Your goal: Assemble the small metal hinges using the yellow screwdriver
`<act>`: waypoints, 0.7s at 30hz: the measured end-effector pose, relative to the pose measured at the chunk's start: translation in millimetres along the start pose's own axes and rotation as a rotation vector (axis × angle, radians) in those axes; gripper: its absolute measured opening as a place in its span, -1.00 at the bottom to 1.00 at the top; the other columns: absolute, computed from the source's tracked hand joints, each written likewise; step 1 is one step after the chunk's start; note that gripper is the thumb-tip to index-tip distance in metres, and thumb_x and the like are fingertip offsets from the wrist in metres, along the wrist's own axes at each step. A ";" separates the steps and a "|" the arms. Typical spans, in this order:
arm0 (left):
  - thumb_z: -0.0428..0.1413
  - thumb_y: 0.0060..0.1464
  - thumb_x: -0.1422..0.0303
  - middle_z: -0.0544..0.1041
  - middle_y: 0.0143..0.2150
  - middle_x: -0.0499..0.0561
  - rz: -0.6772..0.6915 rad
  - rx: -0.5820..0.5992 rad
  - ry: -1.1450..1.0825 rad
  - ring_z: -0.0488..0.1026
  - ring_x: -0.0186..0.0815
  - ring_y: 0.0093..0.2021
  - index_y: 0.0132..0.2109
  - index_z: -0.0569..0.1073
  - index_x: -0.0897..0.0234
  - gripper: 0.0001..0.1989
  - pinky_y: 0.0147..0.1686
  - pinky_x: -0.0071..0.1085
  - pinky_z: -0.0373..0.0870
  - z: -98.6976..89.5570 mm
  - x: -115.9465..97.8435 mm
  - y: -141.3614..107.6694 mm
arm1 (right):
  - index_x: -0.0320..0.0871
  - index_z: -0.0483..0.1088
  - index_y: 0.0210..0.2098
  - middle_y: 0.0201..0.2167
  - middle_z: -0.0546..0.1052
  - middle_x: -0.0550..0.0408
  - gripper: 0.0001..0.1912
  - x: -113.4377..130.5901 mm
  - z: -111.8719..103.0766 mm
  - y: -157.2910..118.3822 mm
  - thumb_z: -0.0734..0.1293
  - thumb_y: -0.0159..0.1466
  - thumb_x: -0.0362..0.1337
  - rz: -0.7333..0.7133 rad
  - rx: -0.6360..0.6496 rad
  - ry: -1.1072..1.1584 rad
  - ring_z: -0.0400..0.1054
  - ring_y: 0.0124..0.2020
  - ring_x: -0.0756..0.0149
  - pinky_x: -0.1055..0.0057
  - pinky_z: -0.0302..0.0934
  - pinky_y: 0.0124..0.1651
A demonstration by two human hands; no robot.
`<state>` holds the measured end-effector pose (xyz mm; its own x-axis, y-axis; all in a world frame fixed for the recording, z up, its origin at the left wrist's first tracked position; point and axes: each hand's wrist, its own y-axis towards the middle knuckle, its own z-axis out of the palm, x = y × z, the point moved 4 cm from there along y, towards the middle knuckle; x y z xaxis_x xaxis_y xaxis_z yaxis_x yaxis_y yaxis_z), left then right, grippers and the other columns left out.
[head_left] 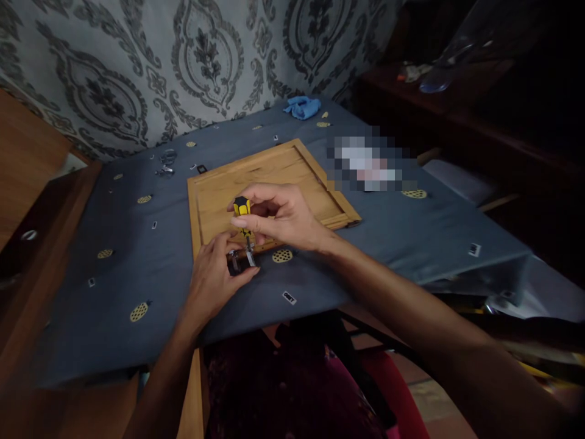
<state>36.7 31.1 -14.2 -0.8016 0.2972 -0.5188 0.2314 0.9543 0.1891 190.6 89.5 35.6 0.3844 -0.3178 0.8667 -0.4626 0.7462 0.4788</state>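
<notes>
A framed wooden panel [265,177], like a cabinet door, lies flat on the cloth-covered table. My right hand [292,216] is closed around a short screwdriver [242,207] with a yellow and black handle, its shaft pointing down. Under the shaft, at the panel's near edge, is a shiny metal hinge [251,257]. My left hand [212,271] grips the hinge between its thumb and fingers, which partly hide it. Whether the screwdriver's tip sits in a screw is too small to tell.
Several shiny metal pieces [165,163] lie at the table's back left. A crumpled blue cloth [304,108] rests near the patterned wall [208,55]. Right of the panel a blurred-out item [368,161] lies on the blue-grey tablecloth [183,329].
</notes>
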 end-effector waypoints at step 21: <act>0.36 0.03 0.31 0.62 0.01 0.08 0.004 -0.006 -0.008 0.52 0.02 0.14 0.03 0.32 0.16 -0.52 0.14 0.05 0.40 -0.4 -0.4 -1.2 | -0.16 0.31 -0.30 -0.46 0.39 0.29 -0.63 0.8 -3.2 0.7 0.51 0.22 -0.07 0.052 0.034 0.010 0.30 -0.61 0.57 0.59 0.23 -0.60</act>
<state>36.5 29.9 -14.0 -0.7960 0.3016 -0.5248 0.2316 0.9528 0.1963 193.1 91.6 36.2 0.3670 -0.2735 0.8891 -0.5087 0.7412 0.4380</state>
